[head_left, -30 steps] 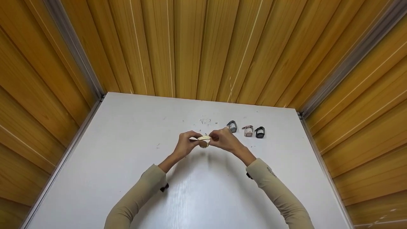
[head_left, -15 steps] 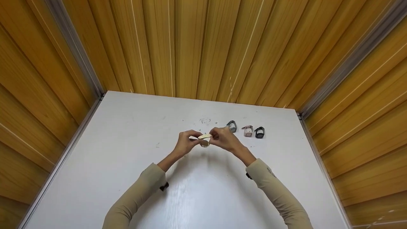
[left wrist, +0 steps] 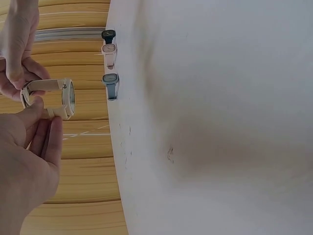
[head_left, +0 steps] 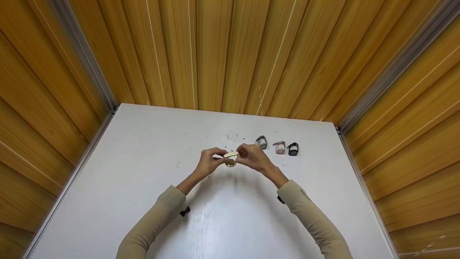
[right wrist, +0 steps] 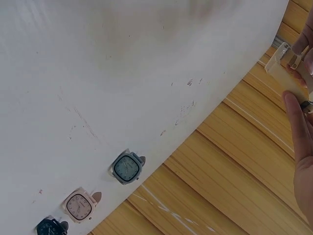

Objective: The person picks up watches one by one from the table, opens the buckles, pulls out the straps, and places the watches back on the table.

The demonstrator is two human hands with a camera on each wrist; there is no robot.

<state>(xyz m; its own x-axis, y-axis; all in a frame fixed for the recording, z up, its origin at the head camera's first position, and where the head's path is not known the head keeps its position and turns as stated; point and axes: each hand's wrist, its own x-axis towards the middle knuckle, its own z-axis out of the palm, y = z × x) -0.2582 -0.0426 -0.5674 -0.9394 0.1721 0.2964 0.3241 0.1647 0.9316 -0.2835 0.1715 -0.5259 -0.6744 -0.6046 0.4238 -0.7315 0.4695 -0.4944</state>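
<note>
A cream wristwatch [head_left: 231,154] is held up above the table between both hands, its strap bent into a loop. My left hand [head_left: 209,162] pinches the strap close to the watch case [left wrist: 69,99], as the left wrist view shows. At the strap's far end, my right hand [head_left: 253,157] pinches it near a small metal piece, probably the buckle [right wrist: 307,105]. Fingers partly hide the strap ends, so I cannot tell whether they are fastened.
To the right on the white table [head_left: 161,144] stand a blue-grey watch [head_left: 262,142], a pink watch [head_left: 280,147] and a black watch [head_left: 293,149], in a row. Wood-patterned panels [head_left: 215,54] enclose the table at the back and sides.
The cream watch has tilted slightly between the fingers, and its strap shows more of its holed face. Both hands stay in nearly the same place, and the three standing watches are unmoved.
</note>
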